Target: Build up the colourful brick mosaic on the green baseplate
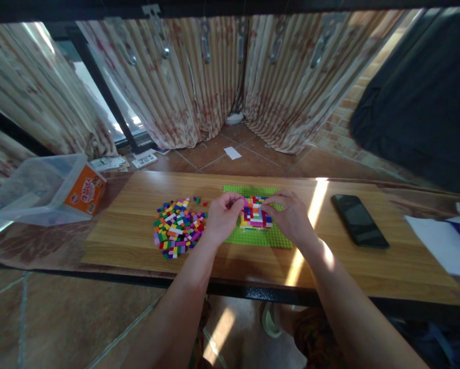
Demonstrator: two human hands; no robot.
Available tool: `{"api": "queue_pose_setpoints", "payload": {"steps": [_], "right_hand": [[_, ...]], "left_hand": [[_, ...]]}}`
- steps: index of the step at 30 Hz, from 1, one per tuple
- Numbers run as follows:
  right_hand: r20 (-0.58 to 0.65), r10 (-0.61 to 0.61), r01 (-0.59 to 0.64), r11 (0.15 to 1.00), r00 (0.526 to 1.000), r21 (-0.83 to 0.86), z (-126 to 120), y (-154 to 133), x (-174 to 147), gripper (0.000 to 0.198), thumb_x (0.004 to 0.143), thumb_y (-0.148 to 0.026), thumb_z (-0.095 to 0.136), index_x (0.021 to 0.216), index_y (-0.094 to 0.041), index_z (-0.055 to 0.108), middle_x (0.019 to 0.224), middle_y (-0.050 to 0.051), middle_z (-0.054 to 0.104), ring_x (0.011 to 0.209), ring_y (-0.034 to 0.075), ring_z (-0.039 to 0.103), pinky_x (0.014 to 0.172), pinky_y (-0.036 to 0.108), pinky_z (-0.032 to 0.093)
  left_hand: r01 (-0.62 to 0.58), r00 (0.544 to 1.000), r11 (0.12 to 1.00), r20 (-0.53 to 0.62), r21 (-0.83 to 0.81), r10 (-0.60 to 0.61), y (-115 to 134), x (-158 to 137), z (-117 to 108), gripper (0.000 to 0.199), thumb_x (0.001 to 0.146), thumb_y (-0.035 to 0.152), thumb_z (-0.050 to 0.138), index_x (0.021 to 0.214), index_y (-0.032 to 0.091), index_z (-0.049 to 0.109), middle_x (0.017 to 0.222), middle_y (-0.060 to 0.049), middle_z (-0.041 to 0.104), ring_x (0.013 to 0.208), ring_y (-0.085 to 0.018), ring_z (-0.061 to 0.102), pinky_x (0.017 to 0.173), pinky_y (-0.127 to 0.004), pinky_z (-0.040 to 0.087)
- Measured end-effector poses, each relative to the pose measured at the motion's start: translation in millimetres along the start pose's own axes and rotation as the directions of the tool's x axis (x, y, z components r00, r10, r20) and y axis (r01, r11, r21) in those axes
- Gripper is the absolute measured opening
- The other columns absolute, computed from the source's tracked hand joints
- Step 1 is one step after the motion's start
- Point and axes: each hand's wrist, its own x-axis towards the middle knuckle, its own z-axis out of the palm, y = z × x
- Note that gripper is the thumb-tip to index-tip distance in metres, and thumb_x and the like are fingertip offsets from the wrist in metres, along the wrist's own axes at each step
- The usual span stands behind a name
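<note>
A block of multicoloured toy building bricks [256, 219] stands in several layers on a green studded baseplate [279, 240]. At its left side is my left hand [223, 214], thumb and forefinger pinched together. A purple-pink bit shows at those fingertips, but I cannot tell whether it is held or part of the build. My right hand [291, 214] reaches in from the other side, its thumb and forefinger closed at the build's upper right edge. Whatever sits between the right fingertips is too small to make out. Left of the baseplate lies a pile of loose bricks [176, 231].
A black phone [358, 220] lies on the wooden board [118, 225] at right. Past the board's left end, a clear plastic bin [41, 189] with an orange label rests on its side. White papers [441, 243] lie at far right, and curtains [168, 87] hang behind.
</note>
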Motion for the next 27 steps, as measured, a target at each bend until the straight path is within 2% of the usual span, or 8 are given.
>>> {"api": "queue_pose_setpoints", "payload": {"steps": [5,9,13,17,22,27], "right_hand": [[0.006,0.179,-0.178,0.976,0.984,0.129,5.3,1.2,2.8,0.024,0.078,-0.047,0.069,0.076,-0.024,0.076,0.091,0.006,0.069,0.086,0.023,0.064,0.084,0.043,0.05],[0.015,0.316,-0.311,0.925,0.949,0.22,10.3,6.8,3.9,0.029,0.068,-0.049,0.076,0.08,-0.022,0.076,0.091,0.006,0.072,0.081,0.023,0.065,0.078,0.04,0.051],[0.087,0.405,-0.405,0.829,0.91,0.386,15.8,8.7,5.2,0.031,0.072,-0.048,0.072,0.084,-0.02,0.076,0.083,0.006,0.073,0.075,0.021,0.065,0.073,0.037,0.052],[0.087,0.424,-0.417,0.795,0.902,0.441,22.4,9.9,6.0,0.035,0.073,-0.049,0.071,0.086,-0.017,0.074,0.081,0.007,0.072,0.073,0.02,0.065,0.069,0.036,0.052],[0.029,0.388,-0.372,0.856,0.921,0.358,31.2,16.3,3.6,0.038,0.074,-0.052,0.072,0.093,-0.018,0.072,0.09,0.008,0.072,0.08,0.022,0.065,0.07,0.037,0.052],[-0.013,0.318,-0.3,0.907,0.948,0.294,32.2,13.3,1.1,0.034,0.078,-0.052,0.069,0.089,-0.02,0.071,0.088,0.007,0.073,0.08,0.022,0.065,0.076,0.04,0.051]], "left_hand": [[0.016,1.0,1.0,0.0,-0.023,-0.016,0.2,0.1,0.8,0.009,0.08,0.024,0.067,0.077,0.015,0.065,0.071,0.0,0.066,0.059,-0.01,0.059,0.059,-0.022,0.047],[0.017,1.0,1.0,-0.003,-0.012,-0.017,0.7,0.0,0.7,0.009,0.08,0.024,0.067,0.077,0.015,0.066,0.071,0.0,0.066,0.057,-0.01,0.058,0.058,-0.022,0.046],[0.006,1.0,1.0,0.001,0.01,-0.006,0.3,-0.2,0.2,0.009,0.081,0.023,0.066,0.077,0.015,0.066,0.07,0.0,0.066,0.058,-0.01,0.059,0.059,-0.022,0.046],[0.005,1.0,1.0,0.001,0.019,-0.005,0.0,-0.1,-0.5,0.009,0.081,0.023,0.065,0.078,0.015,0.066,0.071,0.0,0.067,0.059,-0.01,0.059,0.059,-0.023,0.046],[0.004,1.0,1.0,-0.003,0.03,-0.004,2.2,-1.0,-0.3,0.008,0.081,0.023,0.066,0.077,0.016,0.066,0.07,0.0,0.067,0.058,-0.01,0.058,0.059,-0.023,0.046],[0.014,1.0,1.0,0.01,0.012,-0.014,2.1,-1.7,1.1,0.009,0.081,0.024,0.067,0.078,0.015,0.067,0.07,0.0,0.067,0.058,-0.01,0.058,0.059,-0.023,0.046]]}}
